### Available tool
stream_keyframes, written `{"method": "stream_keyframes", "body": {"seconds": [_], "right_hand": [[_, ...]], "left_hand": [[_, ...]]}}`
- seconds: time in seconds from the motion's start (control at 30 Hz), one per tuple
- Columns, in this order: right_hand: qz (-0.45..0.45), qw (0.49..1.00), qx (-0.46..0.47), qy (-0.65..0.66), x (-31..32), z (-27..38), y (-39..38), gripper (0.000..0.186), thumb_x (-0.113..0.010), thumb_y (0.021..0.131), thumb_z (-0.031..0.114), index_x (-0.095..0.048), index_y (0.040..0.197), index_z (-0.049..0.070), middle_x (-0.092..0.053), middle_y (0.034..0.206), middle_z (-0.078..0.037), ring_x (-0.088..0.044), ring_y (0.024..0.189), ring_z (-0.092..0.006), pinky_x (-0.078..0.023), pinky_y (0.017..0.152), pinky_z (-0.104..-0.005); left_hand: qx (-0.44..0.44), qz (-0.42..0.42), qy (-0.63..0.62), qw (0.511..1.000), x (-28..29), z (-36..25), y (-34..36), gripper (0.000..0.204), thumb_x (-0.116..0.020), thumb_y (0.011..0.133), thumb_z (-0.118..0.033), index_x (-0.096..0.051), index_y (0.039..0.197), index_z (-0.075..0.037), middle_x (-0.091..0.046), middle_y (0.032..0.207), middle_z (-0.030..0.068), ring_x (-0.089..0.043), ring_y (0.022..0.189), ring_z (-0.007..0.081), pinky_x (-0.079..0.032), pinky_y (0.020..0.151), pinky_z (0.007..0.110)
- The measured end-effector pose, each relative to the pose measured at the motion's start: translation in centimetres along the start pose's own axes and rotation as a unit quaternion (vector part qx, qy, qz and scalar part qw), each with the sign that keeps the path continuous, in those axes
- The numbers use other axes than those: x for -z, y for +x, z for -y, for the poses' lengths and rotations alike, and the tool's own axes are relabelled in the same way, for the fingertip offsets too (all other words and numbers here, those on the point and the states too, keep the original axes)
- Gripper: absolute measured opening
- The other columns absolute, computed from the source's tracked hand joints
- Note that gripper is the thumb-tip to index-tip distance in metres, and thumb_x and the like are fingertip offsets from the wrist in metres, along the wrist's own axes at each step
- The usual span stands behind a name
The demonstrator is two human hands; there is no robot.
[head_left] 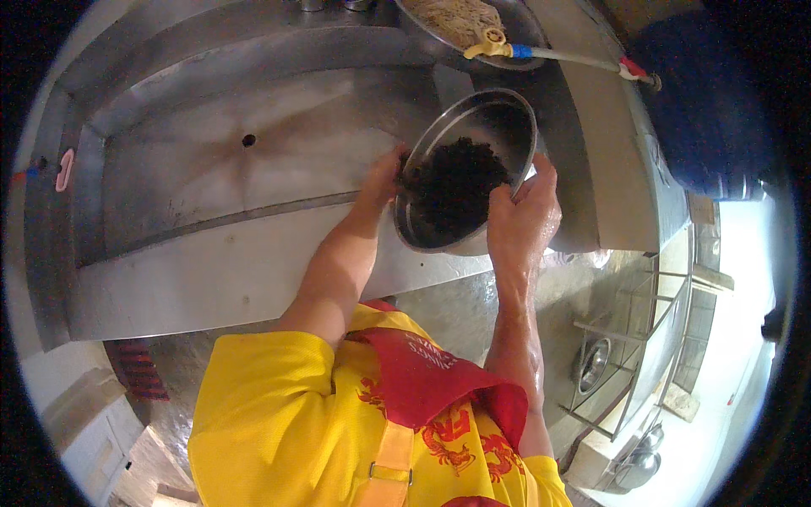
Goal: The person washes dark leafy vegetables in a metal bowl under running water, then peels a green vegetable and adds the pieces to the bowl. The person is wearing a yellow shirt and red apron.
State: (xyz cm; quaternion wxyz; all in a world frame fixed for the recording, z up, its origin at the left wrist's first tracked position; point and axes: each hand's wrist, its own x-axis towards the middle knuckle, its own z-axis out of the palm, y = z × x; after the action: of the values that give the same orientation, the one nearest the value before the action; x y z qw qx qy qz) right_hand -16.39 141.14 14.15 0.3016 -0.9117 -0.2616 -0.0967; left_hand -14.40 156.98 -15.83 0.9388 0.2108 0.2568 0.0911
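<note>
Both my hands hold a round steel bowl [519,114] at the right end of a steel sink [160,194], over its front edge. It is tilted and contains a dark, lumpy mass [454,186] that I cannot identify. My left hand [387,176] grips the bowl's left side, its fingertips partly hidden by the rim. My right hand [525,207] is wrapped on the right rim, thumb over the edge, wet along the wrist and forearm. Left of the bowl, a drain hole [248,141] shows in the stained sink bottom.
Behind the bowl are a yellow tap with pale hose [574,59] and a bowl of pale strands [448,19]. A pink plastic piece [66,169] sits at the left edge. Rightward stand a dark blue barrel [701,110] and metal rack [642,355] with a basin [594,365] near it.
</note>
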Motion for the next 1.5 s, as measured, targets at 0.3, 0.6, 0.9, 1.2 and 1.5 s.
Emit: {"method": "stream_keyframes", "body": {"seconds": [0.3, 0.6, 0.9, 1.2, 1.5], "right_hand": [[0.01, 1.0, 0.012, -0.008, -0.1, 2.1, -0.3, 0.056, -0.06, 0.076, 0.0, -0.05, 0.13, -0.002, -0.055, 0.066, -0.011, -0.056, 0.059, -0.0234, -0.047, 0.059, -0.039], [0.011, 1.0, 0.009, -0.008, -0.5, 2.0, -0.4, 0.056, -0.06, 0.075, 0.0, -0.05, 0.13, -0.002, -0.054, 0.068, -0.009, -0.058, 0.062, -0.0215, -0.048, 0.06, -0.037], [-0.013, 0.999, 0.03, 0.003, -0.9, 2.5, -0.8, 0.053, -0.063, 0.073, 0.003, -0.056, 0.125, -0.001, -0.049, 0.062, -0.006, -0.052, 0.057, -0.0182, -0.046, 0.06, -0.0345], [0.008, 0.999, 0.044, -0.013, -0.8, 3.3, -1.2, 0.055, -0.063, 0.075, 0.001, -0.051, 0.129, -0.002, -0.055, 0.068, -0.009, -0.056, 0.06, -0.0222, -0.047, 0.06, -0.0377], [0.025, 0.998, 0.049, -0.04, -0.9, 3.8, -1.0, 0.055, -0.061, 0.077, -0.001, -0.049, 0.131, -0.002, -0.056, 0.069, -0.01, -0.057, 0.062, -0.0242, -0.048, 0.061, -0.0396]], "left_hand": [[-0.204, -0.046, 0.399, 0.893, -0.7, -1.0, -3.3, 0.036, -0.054, 0.092, -0.035, -0.065, 0.1, -0.002, -0.069, 0.087, 0.0131, -0.064, 0.076, 0.0269, -0.052, 0.074, 0.042], [-0.03, -0.059, 0.07, 0.995, 2.1, 1.5, 3.3, 0.033, -0.056, 0.09, -0.03, -0.068, 0.093, 0.001, -0.067, 0.085, 0.0121, -0.061, 0.071, 0.0238, -0.052, 0.069, 0.041], [-0.019, -0.036, -0.006, 0.999, 2.1, 1.3, 3.5, 0.032, -0.058, 0.09, -0.029, -0.068, 0.092, 0.002, -0.066, 0.083, 0.0127, -0.061, 0.069, 0.0229, -0.051, 0.064, 0.04], [-0.009, -0.079, -0.001, 0.997, 0.0, 0.1, 1.2, 0.032, -0.055, 0.091, -0.029, -0.066, 0.094, 0.001, -0.065, 0.083, 0.0116, -0.061, 0.069, 0.0222, -0.051, 0.063, 0.038], [0.003, -0.022, 0.003, 1.0, 1.0, 0.6, 2.4, 0.029, -0.056, 0.094, -0.029, -0.068, 0.106, -0.005, -0.069, 0.092, 0.0103, -0.063, 0.074, 0.0216, -0.054, 0.068, 0.035]]}}
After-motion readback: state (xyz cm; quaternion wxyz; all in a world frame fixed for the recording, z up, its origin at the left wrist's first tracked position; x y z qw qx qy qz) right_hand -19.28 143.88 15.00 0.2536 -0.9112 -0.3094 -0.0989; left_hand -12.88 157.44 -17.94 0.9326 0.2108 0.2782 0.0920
